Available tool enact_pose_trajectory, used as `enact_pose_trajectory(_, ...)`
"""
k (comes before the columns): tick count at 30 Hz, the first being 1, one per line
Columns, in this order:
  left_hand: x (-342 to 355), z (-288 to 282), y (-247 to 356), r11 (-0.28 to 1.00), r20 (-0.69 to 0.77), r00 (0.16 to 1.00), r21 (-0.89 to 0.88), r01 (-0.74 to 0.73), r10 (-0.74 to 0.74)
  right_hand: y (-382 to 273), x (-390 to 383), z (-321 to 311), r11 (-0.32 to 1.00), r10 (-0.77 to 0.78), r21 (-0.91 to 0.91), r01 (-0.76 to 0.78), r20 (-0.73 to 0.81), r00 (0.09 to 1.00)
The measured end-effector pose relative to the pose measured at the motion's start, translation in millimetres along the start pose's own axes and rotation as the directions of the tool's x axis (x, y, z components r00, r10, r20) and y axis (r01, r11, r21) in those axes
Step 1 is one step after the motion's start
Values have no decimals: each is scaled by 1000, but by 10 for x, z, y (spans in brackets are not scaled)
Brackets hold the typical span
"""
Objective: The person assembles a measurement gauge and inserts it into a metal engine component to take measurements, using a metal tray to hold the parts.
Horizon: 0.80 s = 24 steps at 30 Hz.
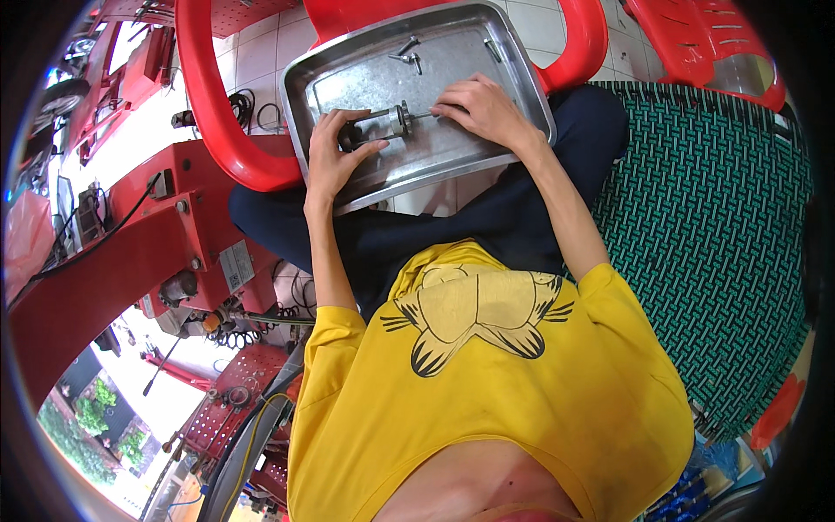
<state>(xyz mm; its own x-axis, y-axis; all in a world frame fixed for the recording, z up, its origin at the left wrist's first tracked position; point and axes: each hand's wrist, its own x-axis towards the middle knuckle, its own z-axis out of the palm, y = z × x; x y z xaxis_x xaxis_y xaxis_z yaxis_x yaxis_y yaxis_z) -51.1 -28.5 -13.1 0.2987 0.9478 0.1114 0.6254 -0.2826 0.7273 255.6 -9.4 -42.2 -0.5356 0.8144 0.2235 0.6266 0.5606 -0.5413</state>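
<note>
A shallow metal tray (457,48) lies in front of me. Inside it, my left hand (332,150) curls its fingers and thumb around a dark metal assembly with parallel rods and a round notched disc (403,120). The assembly lies on its side, and its near end is partly covered by my fingers. From the disc a thin rod (423,116) runs right to my right hand (480,106), whose fingertips are pinched at its end. Several small bolts (407,56) lie loose toward the far side of the tray, and another short metal piece (493,50) rests near its far right corner.
The tray rests on a red plastic chair (228,143) whose arms rise on both sides. A green and black woven seat (713,235) stands at my right. To my left is a red metal machine (187,204) with cables, and another red chair (709,43) is at the far right.
</note>
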Motion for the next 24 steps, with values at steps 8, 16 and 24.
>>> enact_pose_trajectory(8, -3, -4, -3, 997, -12, 999, 57, -49, 50, 18, -11, -18, 1000, -22, -7, 22, -41, 999)
enact_pose_trajectory(16, -5, -4, 27, 999, -2, 1000, 37, -20, 20, -16, -17, -57, 1000, -27, 10, 27, -42, 999)
enact_pose_trajectory(24, -3, -26, 61, 997, 49, 999, 73, -6, 2, -22, -2, 8, 994, -13, 111, 9, 35, 999)
